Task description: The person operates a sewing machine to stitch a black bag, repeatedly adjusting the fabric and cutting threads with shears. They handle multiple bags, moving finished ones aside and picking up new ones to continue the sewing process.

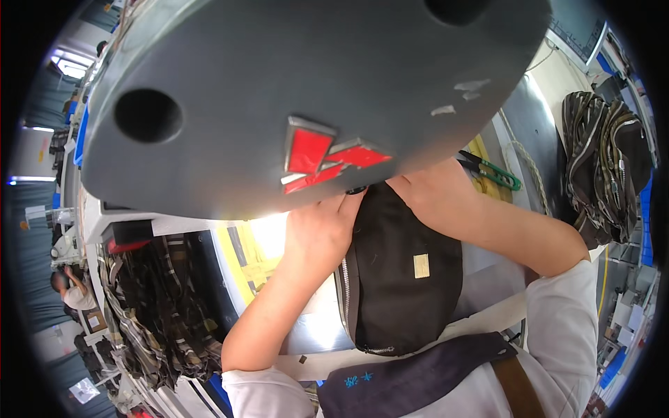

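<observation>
Left hand [317, 233], right hand [442, 202] at black fabric bag's [394, 279] far edge, grips unclear! Silver zip [346, 292], cream label [421, 266] look attached; remainder hidden.

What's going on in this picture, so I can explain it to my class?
A person has both hands at a dark fabric piece with a metal zip, under a grey machine head, apparently a sewing machine. The left hand is at its far left edge, the right hand on its far right side; the head hides some fingertips. Green-handled snips lie beyond the right forearm. A striped dark bundle is at left, another pile at right.
</observation>
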The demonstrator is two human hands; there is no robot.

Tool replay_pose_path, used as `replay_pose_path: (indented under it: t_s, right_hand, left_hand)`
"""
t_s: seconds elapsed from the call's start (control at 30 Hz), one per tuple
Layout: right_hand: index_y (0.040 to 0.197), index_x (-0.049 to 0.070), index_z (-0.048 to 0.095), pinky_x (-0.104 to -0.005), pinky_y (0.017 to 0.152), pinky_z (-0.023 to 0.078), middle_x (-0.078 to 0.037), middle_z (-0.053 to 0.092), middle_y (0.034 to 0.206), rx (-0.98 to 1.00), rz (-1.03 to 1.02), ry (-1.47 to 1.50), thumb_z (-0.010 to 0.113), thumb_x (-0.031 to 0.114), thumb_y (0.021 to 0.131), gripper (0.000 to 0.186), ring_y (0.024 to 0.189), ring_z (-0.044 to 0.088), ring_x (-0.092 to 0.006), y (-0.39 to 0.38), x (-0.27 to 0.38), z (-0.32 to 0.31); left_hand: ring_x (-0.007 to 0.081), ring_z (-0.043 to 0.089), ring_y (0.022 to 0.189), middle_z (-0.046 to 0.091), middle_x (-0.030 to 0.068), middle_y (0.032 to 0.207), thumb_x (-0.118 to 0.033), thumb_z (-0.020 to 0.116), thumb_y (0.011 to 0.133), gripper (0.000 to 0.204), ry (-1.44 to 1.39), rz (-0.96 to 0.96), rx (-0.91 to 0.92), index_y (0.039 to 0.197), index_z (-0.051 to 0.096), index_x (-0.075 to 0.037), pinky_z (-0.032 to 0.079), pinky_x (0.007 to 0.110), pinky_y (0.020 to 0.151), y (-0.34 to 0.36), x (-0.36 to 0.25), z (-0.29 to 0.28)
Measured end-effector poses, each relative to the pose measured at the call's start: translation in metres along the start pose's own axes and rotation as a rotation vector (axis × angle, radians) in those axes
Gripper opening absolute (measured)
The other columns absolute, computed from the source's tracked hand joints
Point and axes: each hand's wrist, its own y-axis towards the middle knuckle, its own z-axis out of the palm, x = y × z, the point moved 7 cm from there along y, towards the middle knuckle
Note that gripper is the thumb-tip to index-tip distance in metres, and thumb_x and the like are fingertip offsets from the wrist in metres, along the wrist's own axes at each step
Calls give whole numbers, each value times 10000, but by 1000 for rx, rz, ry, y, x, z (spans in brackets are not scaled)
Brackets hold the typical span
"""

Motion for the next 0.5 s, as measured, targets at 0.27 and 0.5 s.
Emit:
replay_pose_path:
  t_s: [0.27, 0.5]
  right_hand:
    - [1047, -39, 656, -305, 784, 475, -59, 587, 1025, -31, -49, 29, 595, 117, 779, 317, 914, 563, -186, 1, -2, 3]
    - [1049, -38, 657, -306, 786, 472, -53, 583, 1024, -9, -58, 8, 594, 125, 783, 319, 919, 557, -184, 1, -1, 2]
  left_hand:
    - [250, 657, 801, 679, 53, 1041, 48, 640, 729, 346, -26, -6, -24, 1052, 686, -66, 542, 354, 717, 0, 1, 0]
    - [244, 668, 811, 682, 44, 1051, 42, 649, 719, 344, -57, -3, -41, 1042, 687, -68, 544, 350, 711, 0, 4, 1]
